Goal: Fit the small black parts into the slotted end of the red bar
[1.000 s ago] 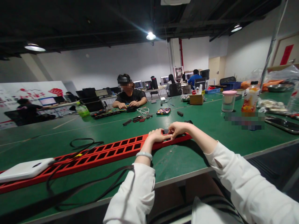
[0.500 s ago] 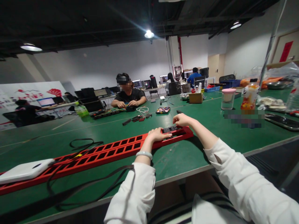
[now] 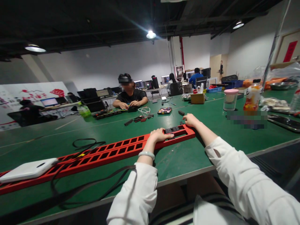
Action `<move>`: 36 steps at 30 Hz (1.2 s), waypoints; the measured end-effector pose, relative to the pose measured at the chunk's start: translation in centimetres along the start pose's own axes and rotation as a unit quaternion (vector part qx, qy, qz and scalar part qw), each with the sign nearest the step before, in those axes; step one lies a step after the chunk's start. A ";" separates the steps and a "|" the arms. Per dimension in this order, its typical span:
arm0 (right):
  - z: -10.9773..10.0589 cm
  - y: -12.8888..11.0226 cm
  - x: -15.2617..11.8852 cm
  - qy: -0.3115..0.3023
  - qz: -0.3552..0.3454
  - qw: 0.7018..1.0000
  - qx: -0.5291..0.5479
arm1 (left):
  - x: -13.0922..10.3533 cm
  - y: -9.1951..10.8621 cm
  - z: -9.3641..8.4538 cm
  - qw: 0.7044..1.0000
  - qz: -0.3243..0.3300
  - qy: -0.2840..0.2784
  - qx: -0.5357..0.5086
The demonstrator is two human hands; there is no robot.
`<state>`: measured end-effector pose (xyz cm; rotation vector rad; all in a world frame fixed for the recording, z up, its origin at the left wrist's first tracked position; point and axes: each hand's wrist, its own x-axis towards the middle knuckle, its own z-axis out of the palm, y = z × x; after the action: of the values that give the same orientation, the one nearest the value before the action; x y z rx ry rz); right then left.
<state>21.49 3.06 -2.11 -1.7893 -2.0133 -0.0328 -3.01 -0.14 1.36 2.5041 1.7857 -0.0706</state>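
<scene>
A long red slotted frame (image 3: 124, 151) lies across the table. My left hand (image 3: 158, 135) grips it toward its right part, fingers over the far side and thumb stretched along a black socket-like module. More black modules (image 3: 172, 129) sit in the far row, just right of that hand. My right hand (image 3: 191, 120) is at the frame's right end, fingers curled; what is between them, if anything, is hidden. By its fingertips is a small dark piece (image 3: 181, 122). Another black piece (image 3: 181, 112) lies on the table beyond.
A white device (image 3: 29, 170) with black cables rests on the frame's left end. Dark and reddish pieces (image 3: 140, 118) lie mid-table. Across it, a person (image 3: 131, 95) handles wires. A lidded cup (image 3: 230, 101), a bottle (image 3: 252, 98) and a phone (image 3: 287, 122) stand or lie right.
My right hand has shifted right, from above the black modules to the frame's end, uncovering the small dark piece there. My left hand keeps its hold on the frame.
</scene>
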 end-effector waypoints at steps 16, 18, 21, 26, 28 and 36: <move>-0.4 -3.2 -0.6 -0.107 0.015 0.994 -0.022 | -0.1 0.7 -0.5 1.000 -0.023 -0.019 -0.003; -0.4 -3.5 -0.7 -0.112 0.025 0.993 -0.019 | 0.0 0.8 -0.5 0.999 -0.026 -0.019 0.000; -0.4 -3.8 -0.7 -0.111 0.035 0.993 -0.021 | 0.0 0.9 -0.5 0.999 -0.026 -0.019 0.001; -0.2 -4.0 -0.6 -0.100 0.032 0.994 -0.036 | -0.2 0.9 -0.4 1.000 -0.018 -0.010 0.007; -0.3 -4.0 -0.7 -0.081 0.031 0.995 -0.037 | -0.2 0.8 -0.3 1.000 -0.015 -0.001 0.010; -1.7 -4.2 -1.3 0.010 -0.036 0.999 0.017 | -0.2 0.8 -0.1 0.999 -0.024 0.007 0.022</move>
<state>18.07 0.65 0.09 -1.6889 -2.0510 -0.0367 -2.30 -0.62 1.48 2.4964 1.8712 -0.0947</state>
